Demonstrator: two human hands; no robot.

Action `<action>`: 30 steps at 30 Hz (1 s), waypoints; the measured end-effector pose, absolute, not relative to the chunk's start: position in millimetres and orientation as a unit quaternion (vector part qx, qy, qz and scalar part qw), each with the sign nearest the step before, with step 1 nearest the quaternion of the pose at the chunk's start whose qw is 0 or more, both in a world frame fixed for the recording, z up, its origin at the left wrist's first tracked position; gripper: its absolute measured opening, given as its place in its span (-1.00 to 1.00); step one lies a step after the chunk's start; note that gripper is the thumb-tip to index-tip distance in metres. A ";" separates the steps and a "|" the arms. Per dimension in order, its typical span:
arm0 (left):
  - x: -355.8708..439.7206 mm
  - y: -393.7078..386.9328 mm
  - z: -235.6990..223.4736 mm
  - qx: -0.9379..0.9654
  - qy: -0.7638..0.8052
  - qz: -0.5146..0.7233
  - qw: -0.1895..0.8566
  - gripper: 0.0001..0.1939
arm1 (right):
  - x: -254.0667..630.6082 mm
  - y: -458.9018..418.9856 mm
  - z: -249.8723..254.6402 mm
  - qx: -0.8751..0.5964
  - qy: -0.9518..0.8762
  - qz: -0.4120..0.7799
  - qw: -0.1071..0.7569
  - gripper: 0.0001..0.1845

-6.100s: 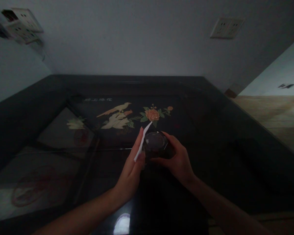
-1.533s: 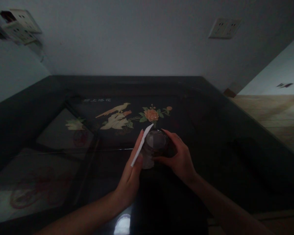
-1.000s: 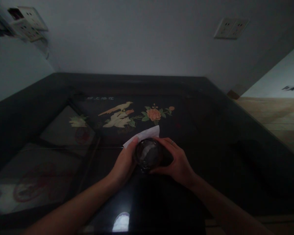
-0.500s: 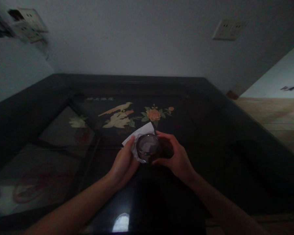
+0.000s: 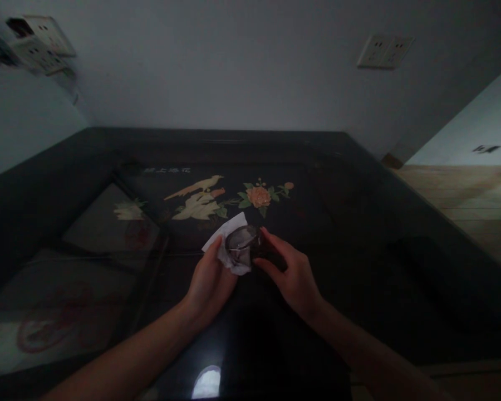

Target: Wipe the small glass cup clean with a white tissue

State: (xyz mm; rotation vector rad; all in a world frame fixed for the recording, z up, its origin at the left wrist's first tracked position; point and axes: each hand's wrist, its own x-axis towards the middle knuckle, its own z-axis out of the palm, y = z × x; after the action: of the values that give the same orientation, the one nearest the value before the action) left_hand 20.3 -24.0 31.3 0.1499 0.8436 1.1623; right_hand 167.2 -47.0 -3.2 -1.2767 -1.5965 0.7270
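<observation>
Glass held between both hands, tissue on its left side

Dark view, fine details poor. My left hand (image 5: 211, 278) is clamped on a white tissue (image 5: 228, 226), thumb on the near face, other fingers mostly hidden behind and below. My right hand (image 5: 295, 274) is closed on the right side of a small clear glass (image 5: 240, 238), thumb lower, fingers higher, with a dark gap between thumb and palm. Glass is tilted, its round rim toward the left hand; tissue is bunched around the left and near sides of it, with a flat corner sticking up past the rim. Can't tell whether my left fingers touch the glass directly or only through the tissue.

Glass and tissue are in front of me, over the middle of a glossy black table (image 5: 275, 345). Can't tell if the glass base touches the tabletop. Just beyond the tissue, the table has a bird picture (image 5: 197, 186) and an orange flower (image 5: 259, 196) with green leaves, plus pale lettering (image 5: 167, 170) at upper left. Bright reflection (image 5: 207, 382) near the bottom edge. Table's far edge lies along a pale wall (image 5: 217, 72); sockets (image 5: 385, 51) at upper right, wood floor (image 5: 476, 195) on the right.
</observation>
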 end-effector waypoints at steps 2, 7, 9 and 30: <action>21.8 -24.7 29.2 0.075 0.391 0.535 0.745 -0.65 | 163.4 -47.7 -5.2 -0.523 -0.673 0.283 0.439 -0.32; 27.5 -35.8 23.2 0.120 0.386 0.518 0.754 -0.64 | 160.2 -46.0 -6.9 -0.556 -0.666 0.269 0.419 -0.04; 29.2 -41.1 22.5 0.135 0.394 0.516 0.749 -0.63 | 161.3 -44.7 -5.7 -0.567 -0.654 0.261 0.427 -0.07; 24.7 -58.0 26.1 0.287 0.388 0.535 0.693 -0.56 | 163.1 -45.5 1.1 -0.540 -0.582 0.336 0.507 -0.04</action>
State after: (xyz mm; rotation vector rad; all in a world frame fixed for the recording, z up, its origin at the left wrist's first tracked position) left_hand 24.7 -58.0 26.1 0.6419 0.8675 1.1962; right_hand 163.1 -45.5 1.1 -1.3014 -1.4024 0.8096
